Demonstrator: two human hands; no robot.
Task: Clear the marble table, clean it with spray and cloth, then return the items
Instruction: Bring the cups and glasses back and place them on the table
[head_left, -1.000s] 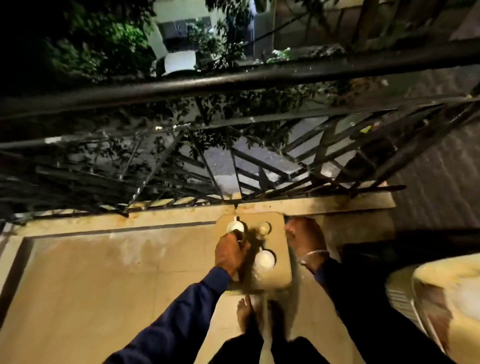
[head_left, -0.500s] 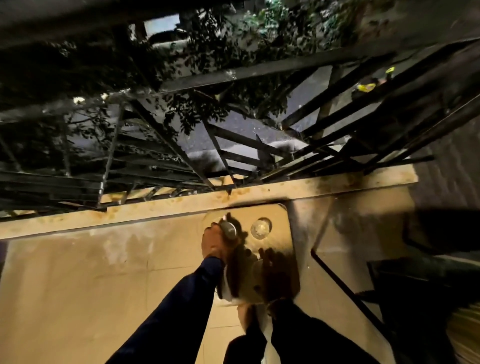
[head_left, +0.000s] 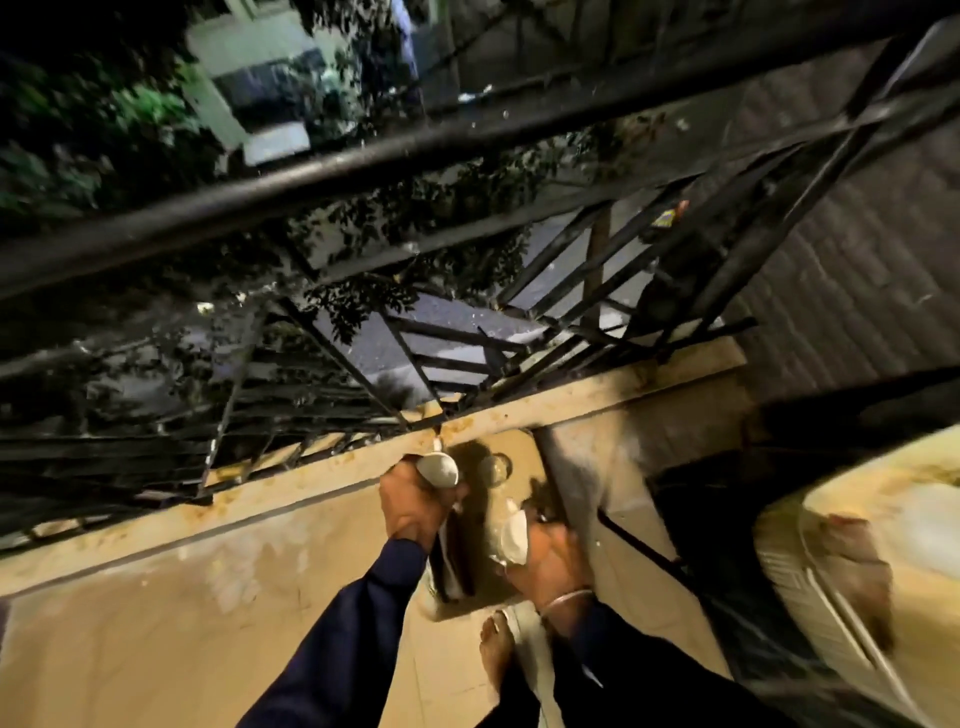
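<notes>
A small beige marble table (head_left: 519, 457) stands against the balcony kerb below me. My left hand (head_left: 413, 506) grips a white cup (head_left: 439, 469) at the table's far left, raised a little off the top. My right hand (head_left: 550, 561) grips a second white cup (head_left: 516, 535) over the table's near right part. A small clear glass (head_left: 494, 469) stands on the table at the far edge, between the two cups. A dark flat object (head_left: 457, 558) lies on the near left of the table, partly under my left wrist.
A black metal railing (head_left: 467, 150) runs along the balcony edge just beyond the table. A pale appliance or cabinet (head_left: 862, 571) stands at the right. Tiled floor (head_left: 182, 613) spreads to the left. My bare foot (head_left: 496, 649) is beside the table.
My right hand has come back into view and taken hold of the near white cup. My left hand keeps its grip on the far cup. The view has tilted and swung.
</notes>
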